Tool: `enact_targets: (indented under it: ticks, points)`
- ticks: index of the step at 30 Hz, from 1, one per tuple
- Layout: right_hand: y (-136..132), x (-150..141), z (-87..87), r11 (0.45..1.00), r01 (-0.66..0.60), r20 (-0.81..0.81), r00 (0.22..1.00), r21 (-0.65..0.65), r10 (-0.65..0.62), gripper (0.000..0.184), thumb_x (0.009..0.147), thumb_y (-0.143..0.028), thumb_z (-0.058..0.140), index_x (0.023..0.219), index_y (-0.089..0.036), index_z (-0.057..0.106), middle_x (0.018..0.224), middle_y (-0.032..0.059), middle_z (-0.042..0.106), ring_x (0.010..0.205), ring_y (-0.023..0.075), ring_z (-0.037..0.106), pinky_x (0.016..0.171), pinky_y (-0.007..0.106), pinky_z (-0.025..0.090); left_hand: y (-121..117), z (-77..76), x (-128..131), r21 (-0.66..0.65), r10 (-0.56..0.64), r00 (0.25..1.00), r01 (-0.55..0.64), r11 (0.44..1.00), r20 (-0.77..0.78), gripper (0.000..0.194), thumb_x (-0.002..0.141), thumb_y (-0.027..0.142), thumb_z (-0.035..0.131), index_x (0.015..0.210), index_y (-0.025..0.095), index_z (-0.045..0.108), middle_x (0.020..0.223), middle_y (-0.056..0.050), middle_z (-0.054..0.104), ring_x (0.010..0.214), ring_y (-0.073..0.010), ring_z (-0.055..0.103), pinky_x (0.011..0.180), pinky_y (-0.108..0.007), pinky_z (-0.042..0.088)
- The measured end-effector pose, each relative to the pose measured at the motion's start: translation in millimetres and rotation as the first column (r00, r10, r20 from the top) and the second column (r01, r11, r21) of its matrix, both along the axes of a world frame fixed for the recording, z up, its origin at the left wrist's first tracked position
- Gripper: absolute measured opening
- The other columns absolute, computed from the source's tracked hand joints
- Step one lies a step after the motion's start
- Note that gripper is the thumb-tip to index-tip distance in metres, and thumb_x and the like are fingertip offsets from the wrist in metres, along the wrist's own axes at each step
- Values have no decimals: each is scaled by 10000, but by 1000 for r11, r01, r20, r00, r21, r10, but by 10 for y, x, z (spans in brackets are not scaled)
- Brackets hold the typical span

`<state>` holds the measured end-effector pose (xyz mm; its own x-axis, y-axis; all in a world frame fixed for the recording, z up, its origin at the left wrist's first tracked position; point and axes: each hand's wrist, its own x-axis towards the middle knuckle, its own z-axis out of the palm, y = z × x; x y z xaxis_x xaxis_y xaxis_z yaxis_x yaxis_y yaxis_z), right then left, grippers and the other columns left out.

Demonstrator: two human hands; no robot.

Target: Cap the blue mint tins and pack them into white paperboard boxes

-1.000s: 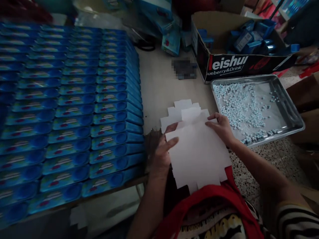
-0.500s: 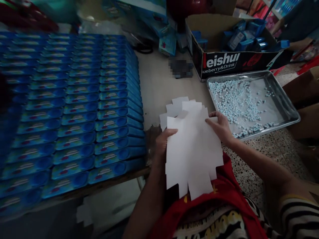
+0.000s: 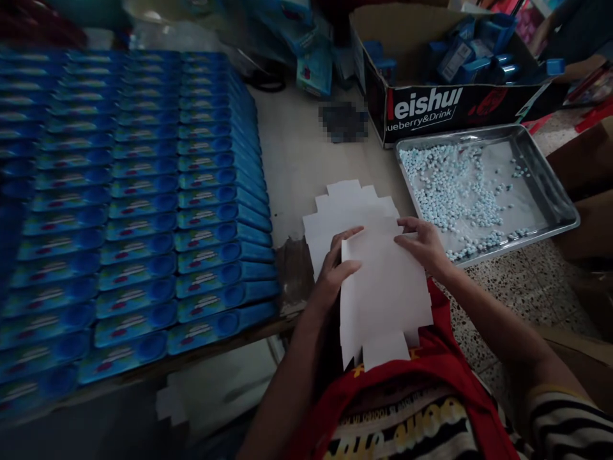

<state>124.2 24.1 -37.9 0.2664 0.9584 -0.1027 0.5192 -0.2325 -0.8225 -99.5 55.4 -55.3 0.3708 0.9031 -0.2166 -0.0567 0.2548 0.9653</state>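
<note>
A white die-cut cardboard sheet [image 3: 383, 287] with tabbed edges is held between my two hands, in front of the red apron. My left hand [image 3: 338, 262] grips its left side, thumb on top, and that side is bent upward along a fold. My right hand [image 3: 421, 246] pinches the upper right edge between thumb and fingers. Beneath and behind it, other white cardboard sheets [image 3: 313, 236] lie on the table's front edge, partly hidden by the held one.
Rows of blue packs [image 3: 205, 236] fill the table's left side. At the right, a metal tray [image 3: 550, 191] holds small pale-blue pellets. Behind it stands a black carton [image 3: 426, 112] with blue containers. Black scissors handles [image 3: 268, 80] lie at the back, and a person's arm shows at far right.
My left hand has moved right and up, and the sheet's left side is now folded up and inward. My right hand keeps its hold at the upper right.
</note>
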Motion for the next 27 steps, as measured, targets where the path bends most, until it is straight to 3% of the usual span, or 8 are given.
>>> enact_targets:
  ticks: [4, 9, 12, 15, 18, 20, 23, 27]
  points:
    - [-269, -140, 59, 988, -43, 243, 970, 148, 6, 318, 900, -315, 562, 1114, -240, 784, 938, 66, 737, 865, 227, 668, 837, 366, 510, 57, 14, 28, -156, -70, 994, 82, 984, 85, 682, 699, 306, 685, 1379, 264, 679, 1383, -83, 677, 1251, -377, 632, 980, -470, 573]
    - [-365, -86, 142, 997, 65, 116, 991, 52, -71, 249, 951, -378, 581, 1084, -247, 745, 889, 39, 730, 817, 218, 662, 772, 343, 519, 84, -72, 17, 0, -96, 995, 96, 995, -19, 709, 705, 313, 699, 1414, 304, 682, 1436, -62, 606, 1349, -361, 566, 1176, -489, 460]
    - [-180, -117, 159, 990, -135, 242, 963, 40, 122, 211, 1007, -333, 510, 1026, -235, 696, 930, 55, 731, 863, 214, 658, 813, 336, 495, 43, -94, 3, 127, -38, 986, 59, 990, -164, 666, 730, 372, 743, 1387, 284, 688, 1358, -69, 594, 1371, -343, 544, 1234, -469, 401]
    - [126, -274, 141, 914, -396, 429, 813, -89, 394, 208, 1005, -196, 457, 1004, -221, 663, 996, 95, 744, 861, 220, 648, 791, 340, 453, 27, -111, -33, 243, 49, 954, 26, 970, -296, 527, 788, 403, 702, 1289, 243, 716, 1275, -85, 584, 1348, -327, 555, 1241, -462, 393]
    - [419, -465, 82, 876, -429, 499, 721, -222, 480, 209, 966, -137, 461, 1052, -201, 641, 1011, 128, 760, 806, 235, 640, 740, 350, 436, 67, -163, -68, 270, 123, 947, -40, 962, -298, 432, 807, 380, 647, 1209, 236, 711, 1378, -96, 565, 1411, -329, 520, 1270, -462, 368]
    - [524, -560, 37, 891, -405, 511, 732, -204, 450, 250, 953, -136, 444, 1136, -188, 606, 979, 132, 759, 791, 243, 642, 743, 359, 452, 107, -203, -64, 269, 187, 952, -119, 956, -241, 453, 793, 365, 655, 1228, 238, 678, 1478, -100, 541, 1461, -332, 487, 1283, -459, 354]
    - [506, -595, -10, 925, -368, 456, 809, -99, 371, 370, 925, -170, 436, 1286, -176, 517, 956, 119, 739, 805, 266, 664, 791, 398, 499, 132, -229, -12, 238, 303, 943, -265, 935, -141, 633, 810, 385, 662, 1415, 248, 538, 1487, -121, 565, 1391, -321, 568, 1211, -460, 442]
    - [334, -488, -24, 935, -354, 291, 893, -24, 345, 565, 861, -175, 453, 1424, -200, 416, 1149, 146, 703, 970, 301, 705, 875, 460, 540, 69, -210, 32, 215, 401, 909, -371, 903, -115, 857, 818, 395, 615, 1605, 255, 305, 1441, -105, 628, 1322, -306, 632, 1120, -440, 514]
